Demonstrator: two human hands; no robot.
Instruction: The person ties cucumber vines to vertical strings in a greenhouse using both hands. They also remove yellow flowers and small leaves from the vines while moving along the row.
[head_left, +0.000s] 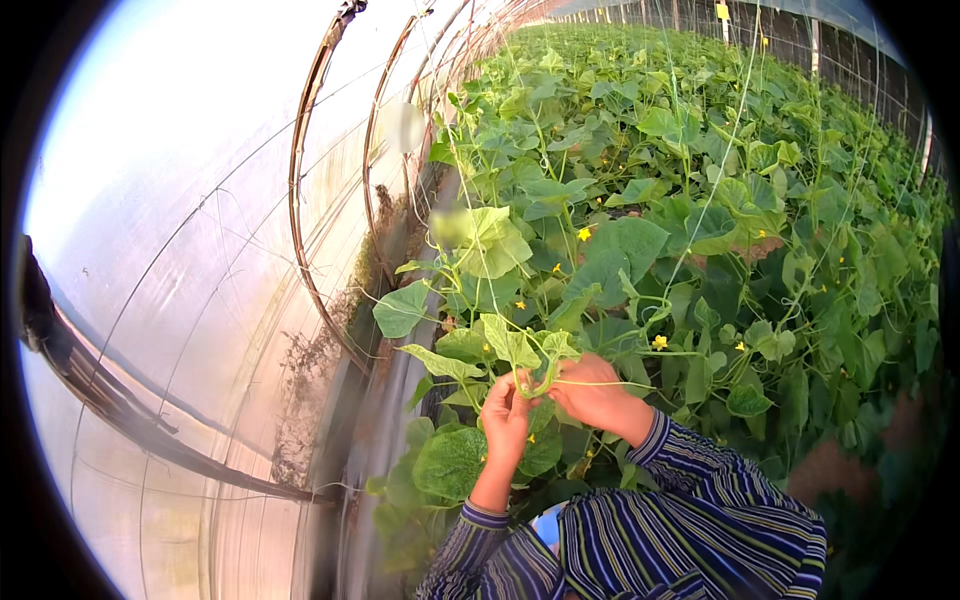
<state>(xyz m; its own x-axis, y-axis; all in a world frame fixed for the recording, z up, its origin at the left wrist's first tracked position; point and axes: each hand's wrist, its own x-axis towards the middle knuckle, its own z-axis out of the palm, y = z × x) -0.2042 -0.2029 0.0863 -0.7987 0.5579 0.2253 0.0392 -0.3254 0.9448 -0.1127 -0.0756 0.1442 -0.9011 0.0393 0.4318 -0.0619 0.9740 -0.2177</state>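
Note:
My left hand (508, 420) pinches a green vine stem (534, 390) of a cucumber-like plant between thumb and fingers. On the stem's right side, my right hand (592, 391) is closed around the same curved shoot, its fingertips partly hidden by it. Young crinkled leaves (510, 343) stand just above both hands, and a thin tendril stretches right past my right hand. A pale string (472, 217) runs down from above towards the shoot. Below my left hand spreads a darker broad leaf (450, 463).
Plastic greenhouse film (187, 225) with curved ribs (298, 187) rises on the left. Dense vines with yellow flowers (659, 343) fill the right and far side. Another support string (720, 176) slants down among them. A pale strip (394, 420) edges the bed.

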